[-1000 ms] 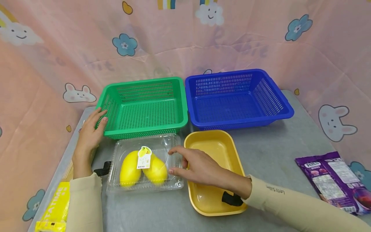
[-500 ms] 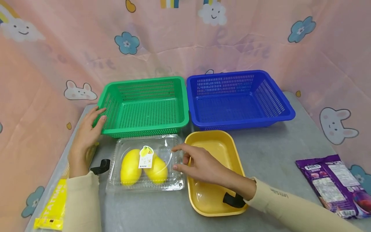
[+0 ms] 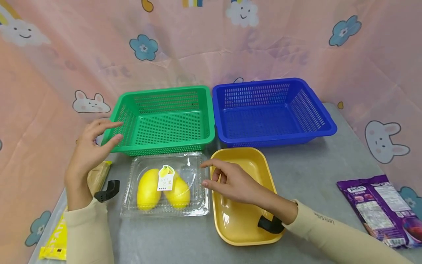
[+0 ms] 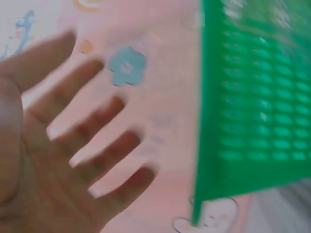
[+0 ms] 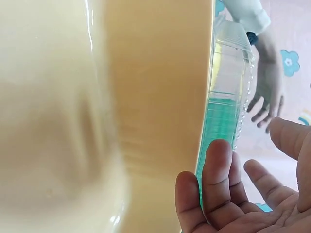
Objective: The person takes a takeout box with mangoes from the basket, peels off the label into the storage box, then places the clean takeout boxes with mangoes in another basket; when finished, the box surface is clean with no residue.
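Note:
My left hand (image 3: 87, 148) is beside the near left corner of the green basket (image 3: 168, 142), fingers spread and empty in the left wrist view. Over the yellow tray (image 3: 237, 234) hovers my right hand (image 3: 232, 179), its fingers loosely bent around nothing. Its fingertips point at the right edge of a clear plastic clamshell box (image 3: 132, 183). Inside the box lie two yellow mangoes (image 3: 147, 190), with a white label (image 3: 165, 179) on the lid. In the right wrist view the fingers (image 5: 218, 170) are right at the tray's rim.
A blue basket (image 3: 273, 138) stands right of the green one at the back. A purple snack bag (image 3: 379, 209) lies at the right. Partly behind my left arm, a yellow packet (image 3: 54, 242) and a tan package (image 3: 99, 174) lie along the table's left side.
My left hand has moved left and toward me, away from the green basket's side, uncovering more of the tan package. My right hand has drifted slightly right. The box has barely shifted.

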Tool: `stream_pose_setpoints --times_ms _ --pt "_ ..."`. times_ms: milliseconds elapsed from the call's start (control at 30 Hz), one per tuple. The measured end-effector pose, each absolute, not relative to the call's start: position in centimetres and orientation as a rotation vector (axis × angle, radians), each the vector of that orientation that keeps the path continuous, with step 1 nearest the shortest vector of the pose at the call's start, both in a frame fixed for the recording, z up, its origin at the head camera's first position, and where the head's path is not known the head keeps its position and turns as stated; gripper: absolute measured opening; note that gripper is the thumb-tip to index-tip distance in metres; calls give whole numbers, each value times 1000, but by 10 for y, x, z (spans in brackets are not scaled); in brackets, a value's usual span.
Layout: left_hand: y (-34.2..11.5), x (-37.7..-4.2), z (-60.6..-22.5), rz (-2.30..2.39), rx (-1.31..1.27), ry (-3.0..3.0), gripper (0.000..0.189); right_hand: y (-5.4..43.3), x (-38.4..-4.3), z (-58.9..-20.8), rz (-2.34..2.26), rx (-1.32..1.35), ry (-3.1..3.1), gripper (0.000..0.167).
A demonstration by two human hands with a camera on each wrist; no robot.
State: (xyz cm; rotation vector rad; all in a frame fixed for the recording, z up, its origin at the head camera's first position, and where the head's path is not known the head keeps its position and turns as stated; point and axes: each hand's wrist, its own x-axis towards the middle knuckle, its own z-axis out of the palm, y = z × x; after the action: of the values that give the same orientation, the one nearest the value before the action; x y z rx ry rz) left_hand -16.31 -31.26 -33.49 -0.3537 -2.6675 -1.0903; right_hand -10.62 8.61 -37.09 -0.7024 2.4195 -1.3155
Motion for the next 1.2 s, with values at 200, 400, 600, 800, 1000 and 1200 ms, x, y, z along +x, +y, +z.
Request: stream_pose_setpoints --times_ms 200,400,600,800,1000,1200 --pt "-302 -153 -324 -1376 -767 -2781 39 85 -109 -371 -1350 -737 2420 42" --pt "-298 -155 -325 -1324 -1056 -3050 40 83 -111 -369 -1429 -770 2394 38" --pt "-296 -154 -326 -1147 -1072 -3123 37 78 -117 -368 -1435 -784 2401 34" --pt "-295 -152 -327 -1092 -1075 -3170 40 68 -126 -369 -1475 -862 2421 30" --pt "-292 -155 -332 -1088 -1067 -3197 43 57 -134 -371 -1487 -950 2430 31" --pt "-293 -161 -340 -1107 -1114 -3221 47 49 -139 -370 -1434 -1032 2513 30"
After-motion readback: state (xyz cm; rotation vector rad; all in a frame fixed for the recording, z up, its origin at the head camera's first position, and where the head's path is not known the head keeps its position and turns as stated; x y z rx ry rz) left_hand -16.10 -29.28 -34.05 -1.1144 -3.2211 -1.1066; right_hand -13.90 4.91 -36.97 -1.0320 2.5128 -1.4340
